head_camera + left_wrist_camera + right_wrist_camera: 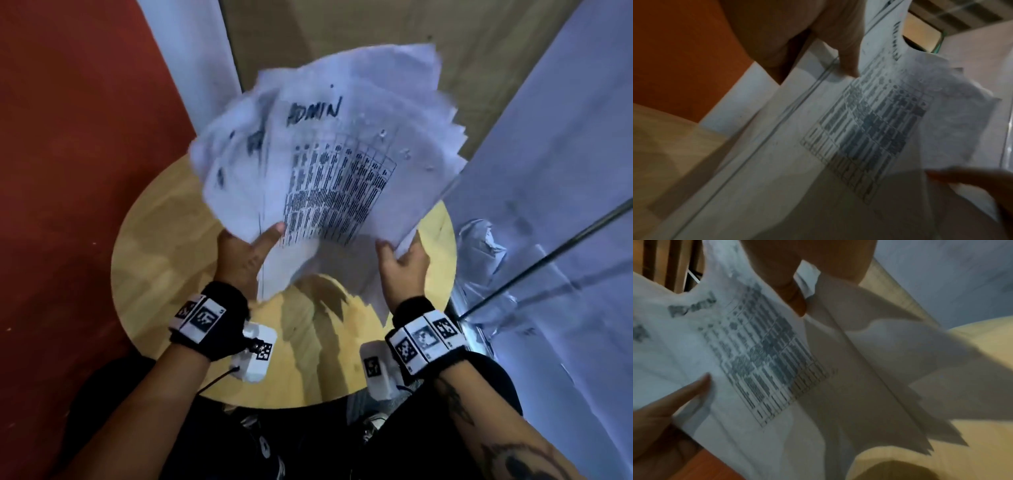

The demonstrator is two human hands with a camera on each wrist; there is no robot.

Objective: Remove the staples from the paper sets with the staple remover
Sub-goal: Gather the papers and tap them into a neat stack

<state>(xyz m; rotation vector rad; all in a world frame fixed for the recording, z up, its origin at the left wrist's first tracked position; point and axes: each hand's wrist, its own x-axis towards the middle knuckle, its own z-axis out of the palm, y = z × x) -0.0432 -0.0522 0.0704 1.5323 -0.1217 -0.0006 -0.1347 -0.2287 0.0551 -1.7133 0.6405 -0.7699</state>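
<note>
Wooden and round, the counter (pixel 154 240) stood beside a red wall (pixel 68 137); your two hands, left hand (pixel 239 253) and right hand (pixel 406 262), gripped one fanned paper stack (pixel 325 164) above its far edge.

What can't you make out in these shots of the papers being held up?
- Staple remover: not seen in any view.
- Staples: none discernible; paper stack is motion-blurred in the head view.
- Table text: smeared in both wrist views.
- Left hand and right hand fingers: hidden under the sheets.
</note>
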